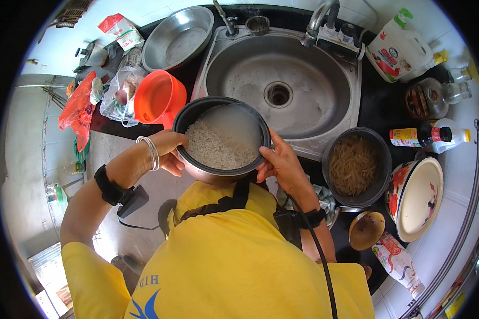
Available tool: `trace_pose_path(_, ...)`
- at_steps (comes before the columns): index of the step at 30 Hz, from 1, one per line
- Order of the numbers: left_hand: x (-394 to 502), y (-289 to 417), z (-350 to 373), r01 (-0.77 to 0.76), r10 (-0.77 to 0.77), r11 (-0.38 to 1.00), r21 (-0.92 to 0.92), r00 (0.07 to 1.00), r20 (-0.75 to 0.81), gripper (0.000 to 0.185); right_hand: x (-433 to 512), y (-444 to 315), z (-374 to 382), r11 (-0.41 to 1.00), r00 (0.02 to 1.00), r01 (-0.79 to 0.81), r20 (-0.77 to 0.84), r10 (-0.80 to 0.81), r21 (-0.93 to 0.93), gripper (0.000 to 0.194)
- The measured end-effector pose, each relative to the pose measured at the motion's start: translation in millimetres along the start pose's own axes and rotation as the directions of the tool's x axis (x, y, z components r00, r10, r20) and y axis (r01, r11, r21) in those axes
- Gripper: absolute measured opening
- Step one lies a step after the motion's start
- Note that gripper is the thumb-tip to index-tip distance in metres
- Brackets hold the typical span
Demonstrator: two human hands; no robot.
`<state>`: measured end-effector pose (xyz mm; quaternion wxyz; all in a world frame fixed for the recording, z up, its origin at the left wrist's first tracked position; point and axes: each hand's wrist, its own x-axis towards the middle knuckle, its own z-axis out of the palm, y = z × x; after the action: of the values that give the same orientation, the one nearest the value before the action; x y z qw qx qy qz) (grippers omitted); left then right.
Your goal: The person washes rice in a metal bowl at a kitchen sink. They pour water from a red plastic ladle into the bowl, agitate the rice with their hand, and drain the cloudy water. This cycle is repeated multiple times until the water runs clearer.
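Observation:
Both hands grip a dark-lined rice cooker pot (223,169) by opposite sides of its rim, in front of the sink. My left hand (168,151), with silver bangles at the wrist, has its thumb over the rim. My right hand (279,157) wears a ring and clasps the other side. Inside, white rice (221,145) is heaped towards my body and cloudy water (237,119) lies towards the sink, so the pot looks tilted. Just beyond the pot is the steel sink (243,85) with an uncovered drain. The pot's underside is mostly hidden.
An orange plastic dipper (156,97) and a steel basin (177,40) stand left of the sink. Over the sink hangs a faucet (313,28). To the right are a dark pot of pale shredded food (353,165), an enamel basin (419,199) and several bottles (419,136).

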<state>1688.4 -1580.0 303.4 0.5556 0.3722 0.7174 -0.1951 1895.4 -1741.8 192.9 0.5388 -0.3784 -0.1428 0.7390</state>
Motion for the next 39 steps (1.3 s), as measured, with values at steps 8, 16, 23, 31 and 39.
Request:
trace_pose_path(8,-2.1,5.4,-0.5,-0.034,0.034,0.999,0.011,0.999,-0.004,0.021,3.3,-3.7,1.2,0.999,1.0,-0.019,-0.019,0.02,0.043,0.056)
trace_pose_path(16,0.9,9.3,-1.1,-0.012,0.012,1.0,0.02,1.0,0.019,0.022,4.0,-6.0,0.2,0.999,1.0,-0.02,-0.023,0.021,0.049,0.055)
trace_pose_path(23,-1.5,16.8,0.4,-0.008,0.007,0.997,0.071,1.0,0.014,0.026,4.9,-4.7,-2.9,0.997,0.999,-0.025,-0.034,0.028,0.073,0.056)
trace_pose_path(31,-3.9,22.9,1.6,-0.016,0.015,0.993,0.115,1.0,0.013,0.027,3.5,-3.2,-3.6,0.997,0.999,-0.004,-0.037,0.007,0.079,0.057)
trace_pose_path(39,-2.9,27.3,1.5,-0.026,0.03,0.985,0.172,0.999,-0.02,0.029,5.1,-1.6,-1.6,0.994,0.998,-0.042,-0.045,0.047,0.104,0.054)
